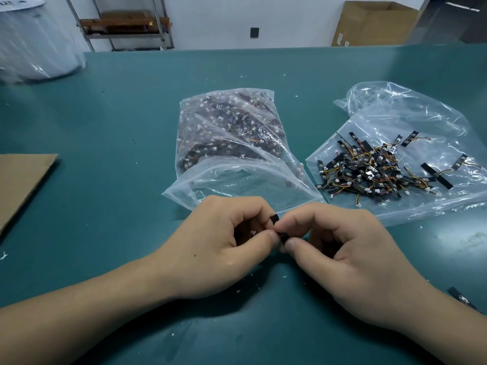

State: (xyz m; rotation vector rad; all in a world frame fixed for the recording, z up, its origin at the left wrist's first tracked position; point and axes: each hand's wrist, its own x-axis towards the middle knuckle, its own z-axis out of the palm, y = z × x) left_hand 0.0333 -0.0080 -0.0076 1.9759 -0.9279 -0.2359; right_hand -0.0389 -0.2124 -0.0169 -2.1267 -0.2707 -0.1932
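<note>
Item 1: black strip (275, 220), small, with a white connector (253, 232) showing under the left fingers. It is held just above the table (105, 114) at the centre of the view, between both hands.

Item 2: left hand (221, 243). Fingers curled, thumb and forefinger pinching the strip's left end.

Item 3: right hand (350, 256). Fingers curled, thumb and forefinger pinching the strip's right end; the 2 thumb tips almost meet.

Item 4: full bag (237, 180), clear plastic, at 12 o'clock from the hands. It is packed with dark strips and white connectors, and its open mouth lies just beyond the knuckles.

Item 5: flat bag (421, 114), clear plastic, at 2 o'clock, bearing a loose pile of strips (374, 172) with orange and yellow leads.

Item 6: 1 single strip (461, 297) on the table at 4 o'clock, beside the right forearm.

Item 7: cardboard sheet (23, 180) at 9 o'clock, well apart from the hands.

Item 8: wrapped roll (34, 40) at 10 o'clock, far edge.

Item 9: cardboard box (374, 22) at 1 o'clock and metal rack (126, 25) at 11 o'clock, both beyond the table.

Item 10: white scraps (238, 291) scattered on the table top.
</note>
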